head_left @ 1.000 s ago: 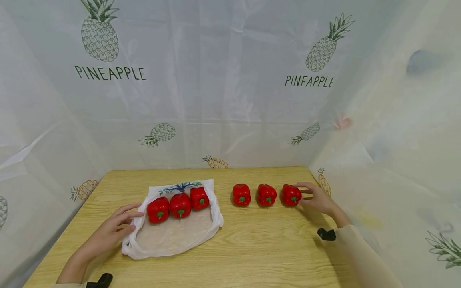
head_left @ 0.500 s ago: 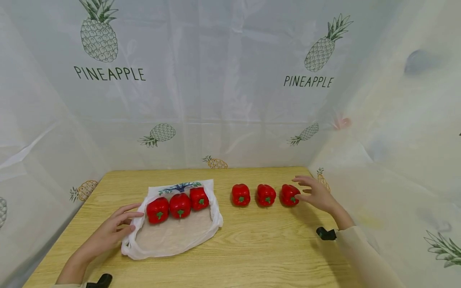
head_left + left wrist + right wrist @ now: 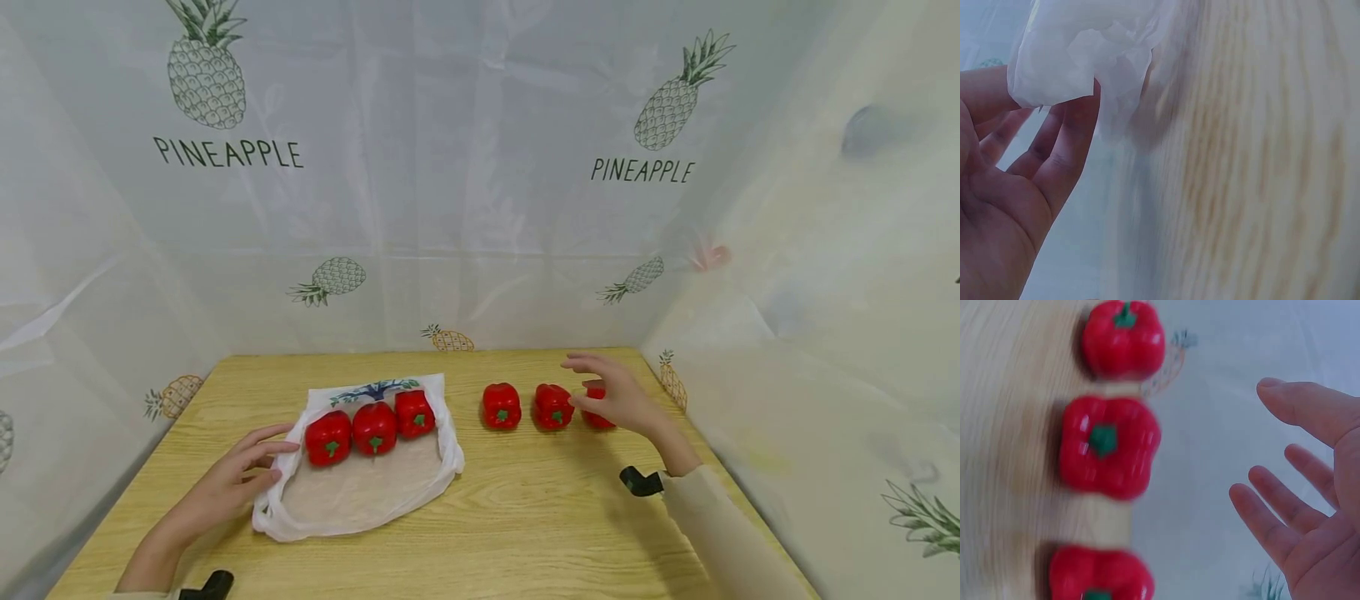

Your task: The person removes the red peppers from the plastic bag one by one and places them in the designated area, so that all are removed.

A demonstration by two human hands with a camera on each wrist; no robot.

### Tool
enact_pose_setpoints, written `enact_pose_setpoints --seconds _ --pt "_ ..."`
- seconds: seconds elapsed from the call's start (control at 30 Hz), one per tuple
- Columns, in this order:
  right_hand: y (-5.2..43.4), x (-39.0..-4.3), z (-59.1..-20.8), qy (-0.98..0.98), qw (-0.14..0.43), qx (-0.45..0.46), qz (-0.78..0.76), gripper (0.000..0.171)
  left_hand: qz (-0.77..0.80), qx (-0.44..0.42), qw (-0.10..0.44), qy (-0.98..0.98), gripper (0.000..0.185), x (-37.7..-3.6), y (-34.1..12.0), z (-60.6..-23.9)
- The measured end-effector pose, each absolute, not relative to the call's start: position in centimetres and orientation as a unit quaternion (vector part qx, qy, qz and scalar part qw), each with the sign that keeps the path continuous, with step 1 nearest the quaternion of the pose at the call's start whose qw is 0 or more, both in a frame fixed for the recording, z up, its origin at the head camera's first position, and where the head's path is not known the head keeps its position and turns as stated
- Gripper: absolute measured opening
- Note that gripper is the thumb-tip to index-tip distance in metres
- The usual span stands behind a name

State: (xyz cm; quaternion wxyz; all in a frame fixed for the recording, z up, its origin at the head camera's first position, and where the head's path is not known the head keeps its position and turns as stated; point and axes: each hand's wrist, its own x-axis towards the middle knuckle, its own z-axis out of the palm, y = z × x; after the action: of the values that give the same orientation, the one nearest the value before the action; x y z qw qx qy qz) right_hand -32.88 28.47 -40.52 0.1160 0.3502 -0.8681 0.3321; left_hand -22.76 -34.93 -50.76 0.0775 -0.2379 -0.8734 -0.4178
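Observation:
A white plastic bag (image 3: 360, 517) lies spread on the table, with three red bell peppers inside, such as the middle bell pepper (image 3: 375, 428). My left hand (image 3: 228, 479) holds the bag's left edge; in the left wrist view the white plastic sits between its thumb and fingers. Three more bell peppers stand in a row to the right: the left one (image 3: 501, 406), the middle one (image 3: 1110, 447) and the right one (image 3: 600, 408). My right hand (image 3: 618, 400) hovers over the right pepper and partly hides it. Its fingers are spread and hold nothing.
The wooden table (image 3: 510, 533) carries the bag and the row of peppers. A pale curtain (image 3: 450, 208) printed with pineapples hangs behind the table and along both sides.
My right hand has let go of the rightmost bell pepper, lifted and moved left above it. The left hand, the bag and the peppers have stayed in place.

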Motion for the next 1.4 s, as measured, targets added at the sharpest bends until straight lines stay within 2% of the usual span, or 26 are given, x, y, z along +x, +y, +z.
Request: enact_pose_setpoints --seconds 0.17,0.77,1.13,1.4 --pt "25.5 -33.0 -40.3 -0.852 0.118 0.38 0.34 0.06 -0.422 -0.234 0.075 -0.872 0.036 -22.7 -34.8 -50.6" --pt "14.8 -33.1 -40.8 -0.819 0.054 0.434 0.372 0.057 -0.425 -0.241 0.084 -0.869 0.035 -22.5 -34.8 -50.6" --pt "10.4 -33.3 -41.6 -0.798 -0.017 0.444 0.407 0.056 -0.425 -0.238 0.076 -0.87 0.035 -22.4 -34.9 -50.4" --pt "8.1 -33.8 -42.4 -0.788 -0.047 0.453 0.414 0.052 -0.423 -0.236 0.08 -0.871 0.034 -22.4 -34.8 -50.4"
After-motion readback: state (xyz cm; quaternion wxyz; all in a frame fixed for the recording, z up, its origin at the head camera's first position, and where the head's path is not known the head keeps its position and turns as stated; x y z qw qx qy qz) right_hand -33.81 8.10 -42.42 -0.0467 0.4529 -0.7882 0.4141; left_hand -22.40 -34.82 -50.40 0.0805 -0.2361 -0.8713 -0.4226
